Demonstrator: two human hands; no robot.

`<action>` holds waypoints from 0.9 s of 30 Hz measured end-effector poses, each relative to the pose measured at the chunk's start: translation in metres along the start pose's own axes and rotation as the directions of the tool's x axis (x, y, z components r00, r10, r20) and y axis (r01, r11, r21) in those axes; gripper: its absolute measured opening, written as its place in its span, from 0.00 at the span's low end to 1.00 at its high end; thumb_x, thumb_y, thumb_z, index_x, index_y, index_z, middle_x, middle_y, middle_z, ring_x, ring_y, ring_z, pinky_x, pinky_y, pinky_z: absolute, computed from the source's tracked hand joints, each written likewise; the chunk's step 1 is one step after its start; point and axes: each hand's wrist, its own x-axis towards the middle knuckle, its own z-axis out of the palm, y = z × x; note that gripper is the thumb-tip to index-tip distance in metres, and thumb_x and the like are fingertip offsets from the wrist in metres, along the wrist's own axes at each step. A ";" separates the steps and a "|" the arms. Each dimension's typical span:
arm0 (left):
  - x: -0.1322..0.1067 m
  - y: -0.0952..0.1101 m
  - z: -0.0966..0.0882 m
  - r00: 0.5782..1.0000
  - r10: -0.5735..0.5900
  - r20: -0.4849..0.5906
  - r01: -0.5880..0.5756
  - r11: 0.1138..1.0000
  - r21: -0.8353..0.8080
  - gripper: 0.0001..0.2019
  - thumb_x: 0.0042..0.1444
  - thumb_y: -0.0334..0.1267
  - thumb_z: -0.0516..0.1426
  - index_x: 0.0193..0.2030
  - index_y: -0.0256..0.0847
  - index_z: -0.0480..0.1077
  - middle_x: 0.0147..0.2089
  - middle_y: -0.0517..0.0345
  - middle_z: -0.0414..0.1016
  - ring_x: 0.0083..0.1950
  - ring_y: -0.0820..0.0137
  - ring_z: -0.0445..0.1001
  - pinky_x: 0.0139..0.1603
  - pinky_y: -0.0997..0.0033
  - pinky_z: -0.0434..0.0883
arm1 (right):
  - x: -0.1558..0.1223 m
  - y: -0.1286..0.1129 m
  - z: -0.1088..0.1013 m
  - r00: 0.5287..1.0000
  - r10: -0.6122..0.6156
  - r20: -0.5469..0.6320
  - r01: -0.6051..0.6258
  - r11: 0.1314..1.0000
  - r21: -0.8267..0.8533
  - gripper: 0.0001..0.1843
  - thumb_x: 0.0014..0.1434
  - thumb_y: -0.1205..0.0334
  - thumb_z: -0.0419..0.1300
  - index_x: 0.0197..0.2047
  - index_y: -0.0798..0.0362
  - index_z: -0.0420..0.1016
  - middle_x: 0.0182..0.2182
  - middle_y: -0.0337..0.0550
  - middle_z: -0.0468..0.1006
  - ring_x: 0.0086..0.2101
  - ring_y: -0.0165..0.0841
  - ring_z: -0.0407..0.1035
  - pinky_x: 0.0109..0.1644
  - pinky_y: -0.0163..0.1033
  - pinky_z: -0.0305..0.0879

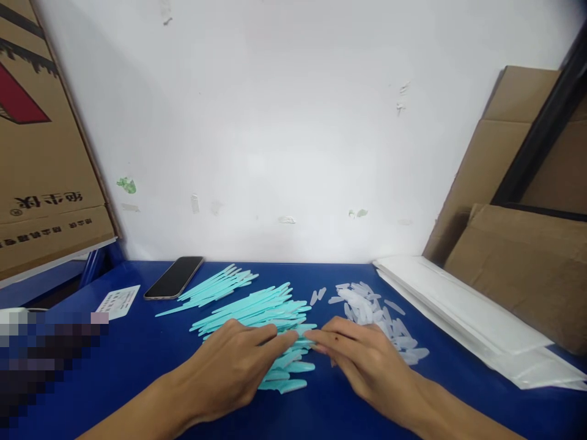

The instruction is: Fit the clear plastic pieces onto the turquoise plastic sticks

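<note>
Slim turquoise sticks with a wider flat end, which look like eyebrow razors (257, 310), lie in a loose heap at the middle of the table. My left hand (238, 363) is over the near part of this heap, thumb and forefinger pinched on one razor. From the other side my right hand (367, 357) meets it, fingertips pressed together at the razor's end; what they pinch is hidden. Beyond the right hand spreads a pile of small translucent caps (364, 305), with two loose caps (317, 296) lying apart. A smaller, neater group of razors (220, 284) lies farther back on the left.
A phone (177, 278) and a printed card (118, 302) lie at the left of the blue table (151, 348). White flat packaging (463, 305) runs along the right edge. Cardboard (523, 269) stands behind it, and a large carton (50, 153) rises at left. A white wall (275, 122) closes the back.
</note>
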 end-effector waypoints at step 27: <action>-0.019 -0.112 0.003 0.887 -0.461 0.027 0.462 0.884 -0.067 0.19 0.69 0.49 0.48 0.48 0.44 0.78 0.47 0.50 0.76 0.50 0.58 0.73 0.49 0.60 0.70 | 0.009 0.023 -0.022 0.984 0.179 0.004 -0.169 0.933 -0.317 0.17 0.72 0.63 0.49 0.59 0.49 0.72 0.45 0.48 0.81 0.41 0.40 0.77 0.40 0.42 0.74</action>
